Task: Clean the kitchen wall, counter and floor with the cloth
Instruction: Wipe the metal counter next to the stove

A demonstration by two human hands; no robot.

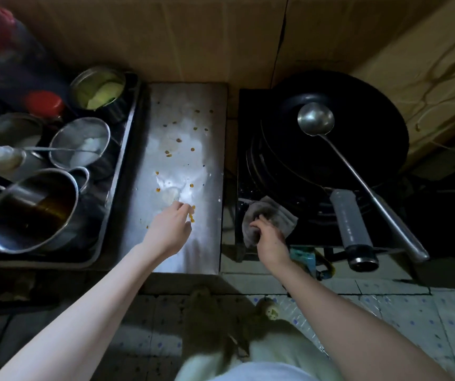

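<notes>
Grey cloth (268, 215) bunched in the right hand (268, 239), fingers curled around it, at the stove's (248, 166) near left corner, not on the counter yet. Left hand (170, 229) down near the front edge of the steel counter (207, 243), fingertips pinching at yellow crumbs (192, 215). Counter step just starting, by the look of it. Next: bring cloth over, wipe white smear (176, 188) and crumbs. Floor dim and blurry. Pots at left cut off.
</notes>
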